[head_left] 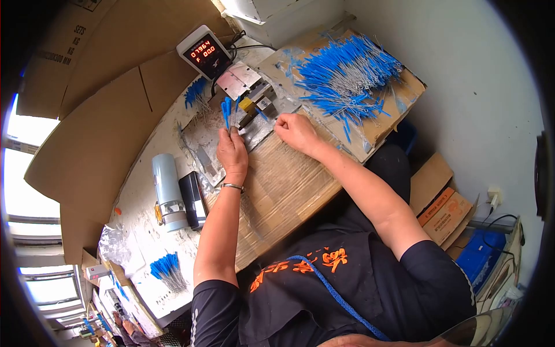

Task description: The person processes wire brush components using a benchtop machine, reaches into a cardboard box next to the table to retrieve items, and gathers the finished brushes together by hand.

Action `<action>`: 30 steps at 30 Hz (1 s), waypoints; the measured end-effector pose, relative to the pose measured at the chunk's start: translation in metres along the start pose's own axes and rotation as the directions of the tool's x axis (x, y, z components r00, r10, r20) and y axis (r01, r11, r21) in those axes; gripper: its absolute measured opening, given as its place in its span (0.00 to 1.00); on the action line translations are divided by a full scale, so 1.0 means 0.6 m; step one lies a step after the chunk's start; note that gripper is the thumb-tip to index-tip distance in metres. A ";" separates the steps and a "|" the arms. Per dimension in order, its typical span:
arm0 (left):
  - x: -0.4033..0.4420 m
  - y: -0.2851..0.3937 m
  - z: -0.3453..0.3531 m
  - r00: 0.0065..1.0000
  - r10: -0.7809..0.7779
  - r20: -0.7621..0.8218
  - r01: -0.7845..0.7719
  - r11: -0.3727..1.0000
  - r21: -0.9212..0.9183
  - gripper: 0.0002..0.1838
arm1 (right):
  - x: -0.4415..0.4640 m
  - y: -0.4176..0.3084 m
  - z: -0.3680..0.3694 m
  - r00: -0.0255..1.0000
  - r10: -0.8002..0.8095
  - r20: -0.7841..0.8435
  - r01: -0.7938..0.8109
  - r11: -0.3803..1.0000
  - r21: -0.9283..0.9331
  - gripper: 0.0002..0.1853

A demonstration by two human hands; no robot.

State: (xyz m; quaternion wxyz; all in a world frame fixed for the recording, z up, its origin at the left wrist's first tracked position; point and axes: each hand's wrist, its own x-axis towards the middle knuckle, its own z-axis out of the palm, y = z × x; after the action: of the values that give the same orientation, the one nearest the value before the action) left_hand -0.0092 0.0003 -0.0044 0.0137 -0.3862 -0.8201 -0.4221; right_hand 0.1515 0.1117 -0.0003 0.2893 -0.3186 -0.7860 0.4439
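Observation:
My left hand (232, 151) is closed around a few thin wire pieces with blue plastic ends (226, 109), and the blue ends point up out of the fingers. My right hand (298, 132) is pinched at the front right of a small bench machine (257, 104) with a yellow part. Whatever its fingertips hold is too small to make out. A blue end (261, 113) shows at the machine, close to those fingertips. Behind the machine, a counter display (203, 51) glows with red digits.
On cardboard at the right lies a large pile of blue-ended wires (352, 75). Smaller bunches lie behind my left hand (195, 92) and at the lower left (167, 272). A light-blue bottle (167, 191) and a phone (193, 199) are left of my forearm. Another person's hand (127, 327) shows far lower left.

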 end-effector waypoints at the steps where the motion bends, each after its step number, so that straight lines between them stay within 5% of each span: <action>1: 0.000 0.002 0.000 1.000 -0.001 0.007 0.001 1.000 0.005 0.09 | 0.001 0.000 0.000 1.000 0.009 -0.005 -0.008 1.000 0.008 0.09; 20: 0.004 -0.020 0.014 0.994 0.108 -0.033 -0.101 0.979 0.179 0.11 | 0.003 -0.001 -0.001 1.000 0.025 -0.009 -0.024 0.999 0.022 0.08; 23: 0.001 -0.005 0.005 0.997 0.063 0.039 -0.069 0.984 0.167 0.10 | -0.016 -0.027 -0.047 0.999 -0.042 0.016 0.043 0.997 -0.066 0.07; 25: 0.001 -0.004 0.006 0.996 0.072 0.042 -0.079 0.978 0.194 0.10 | -0.023 -0.036 -0.090 0.966 -0.231 -0.111 0.170 0.901 -0.399 0.04; 30: 0.000 0.001 0.003 0.996 0.077 0.039 -0.084 0.969 0.231 0.09 | 0.004 0.011 -0.152 0.949 -0.271 -0.158 0.087 0.711 -0.698 0.03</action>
State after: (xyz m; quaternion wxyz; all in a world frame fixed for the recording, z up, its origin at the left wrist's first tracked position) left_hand -0.0082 0.0015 -0.0052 0.0636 -0.4211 -0.8476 -0.3167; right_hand 0.2187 0.1632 0.0342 0.2900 -0.3771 -0.8782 0.0499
